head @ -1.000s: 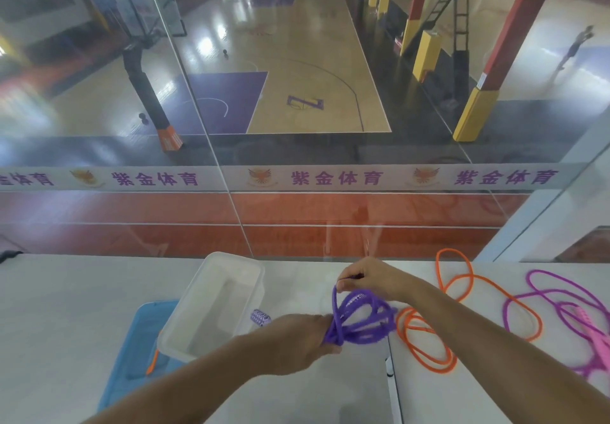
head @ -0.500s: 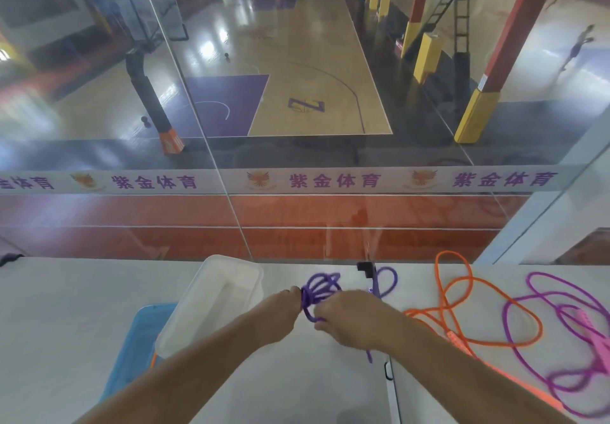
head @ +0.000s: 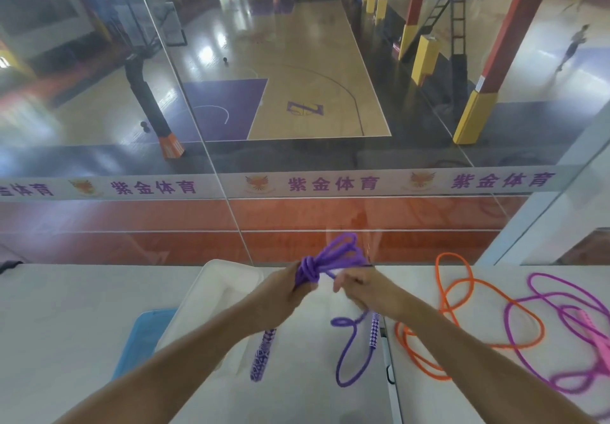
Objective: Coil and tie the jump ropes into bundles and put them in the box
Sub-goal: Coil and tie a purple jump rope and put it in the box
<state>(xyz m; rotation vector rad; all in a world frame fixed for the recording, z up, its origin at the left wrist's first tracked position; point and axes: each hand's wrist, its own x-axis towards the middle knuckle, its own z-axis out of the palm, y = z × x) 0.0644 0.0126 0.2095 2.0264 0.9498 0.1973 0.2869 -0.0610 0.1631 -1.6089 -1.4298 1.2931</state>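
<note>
Left hand (head: 284, 295): closed around the purple rope (head: 330, 260) at its knot — coils raised over the white table (head: 66, 318); one handle hangs below
Right hand (head: 366, 288): pinching a strand beside the knot
Box (head: 211, 291): white — just left of the hands
Orange rope (head: 462, 311); magenta rope (head: 561, 324): loose, right

Soft daylight, glass glare, edges perhaps blurred

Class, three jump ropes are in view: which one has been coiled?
The violet rope, held up in both hands with wraps around its coil. The orange rope and magenta rope lie loose on the table.
</note>
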